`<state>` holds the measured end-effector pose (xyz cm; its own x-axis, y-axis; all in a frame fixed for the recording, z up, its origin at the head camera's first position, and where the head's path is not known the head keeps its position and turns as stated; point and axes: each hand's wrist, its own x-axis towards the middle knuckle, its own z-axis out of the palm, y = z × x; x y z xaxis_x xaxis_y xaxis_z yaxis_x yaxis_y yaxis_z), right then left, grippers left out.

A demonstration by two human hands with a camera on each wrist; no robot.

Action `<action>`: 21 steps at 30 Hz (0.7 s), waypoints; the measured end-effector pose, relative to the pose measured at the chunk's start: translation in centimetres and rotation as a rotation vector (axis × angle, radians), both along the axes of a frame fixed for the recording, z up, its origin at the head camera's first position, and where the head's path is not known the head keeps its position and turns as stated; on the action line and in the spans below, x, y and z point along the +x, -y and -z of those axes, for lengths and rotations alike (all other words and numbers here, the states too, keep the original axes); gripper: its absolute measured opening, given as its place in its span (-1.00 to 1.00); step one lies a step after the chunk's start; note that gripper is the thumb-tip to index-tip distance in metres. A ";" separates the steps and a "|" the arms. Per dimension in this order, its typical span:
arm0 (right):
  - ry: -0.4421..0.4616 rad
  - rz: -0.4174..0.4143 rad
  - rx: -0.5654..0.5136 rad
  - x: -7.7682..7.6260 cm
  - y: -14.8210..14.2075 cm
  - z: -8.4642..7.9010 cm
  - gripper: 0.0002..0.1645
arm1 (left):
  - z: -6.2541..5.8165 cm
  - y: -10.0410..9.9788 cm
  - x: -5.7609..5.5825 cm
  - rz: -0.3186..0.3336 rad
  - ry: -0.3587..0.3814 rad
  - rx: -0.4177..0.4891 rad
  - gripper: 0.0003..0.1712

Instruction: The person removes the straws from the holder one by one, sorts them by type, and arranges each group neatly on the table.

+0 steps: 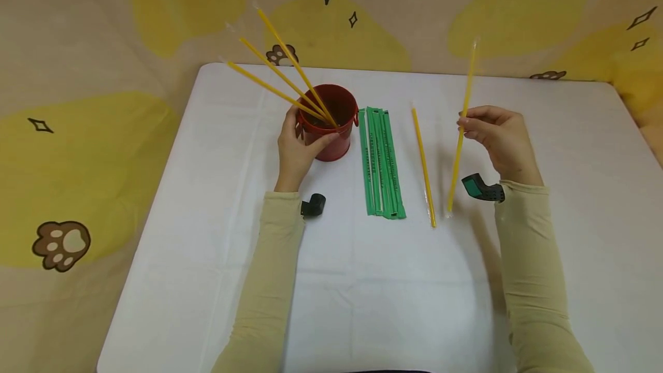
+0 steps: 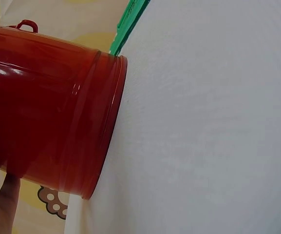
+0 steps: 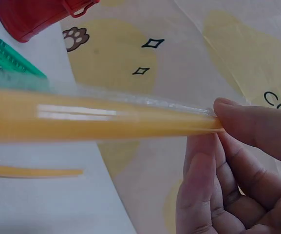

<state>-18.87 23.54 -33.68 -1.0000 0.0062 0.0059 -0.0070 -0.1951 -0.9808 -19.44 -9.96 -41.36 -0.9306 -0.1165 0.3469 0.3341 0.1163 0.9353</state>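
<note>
My left hand [image 1: 296, 154] grips the side of a small red bucket [image 1: 334, 145] that stands upright on the table, its thumb across the near rim. Three yellow straws [image 1: 279, 73] in clear wrappers lean out of the bucket toward the back left. Between thumb and fingertips, my right hand [image 1: 499, 137] pinches another wrapped yellow straw [image 1: 468, 94], held nearly upright; in the right wrist view this straw [image 3: 130, 117] crosses close to the camera. One more yellow straw [image 1: 423, 166] lies on the table, left of the right hand.
Several green paper-wrapped sticks [image 1: 382, 163] lie side by side just right of the bucket. The white-covered table [image 1: 331, 304] reaches a patterned yellow and beige cloth [image 1: 393, 10] at the back. Dark wrist cameras [image 1: 313, 205] stick out beside both wrists.
</note>
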 end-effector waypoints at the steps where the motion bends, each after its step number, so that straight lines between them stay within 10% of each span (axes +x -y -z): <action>1: 0.010 -0.011 0.023 0.0 -0.1 0.2 -0.93 | 0.0 0.0 0.0 0.000 -0.006 0.004 -0.10; 21: 0.169 -0.075 0.401 -1.1 -0.6 3.7 -0.97 | -0.2 0.1 0.1 -0.003 0.009 -0.011 -0.09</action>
<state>-19.99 24.16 -37.42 -0.9846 -0.0362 -0.1711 0.1600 0.2076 -0.9650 -19.34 -10.01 -41.18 -0.9335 -0.1151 0.3395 0.3251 0.1278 0.9370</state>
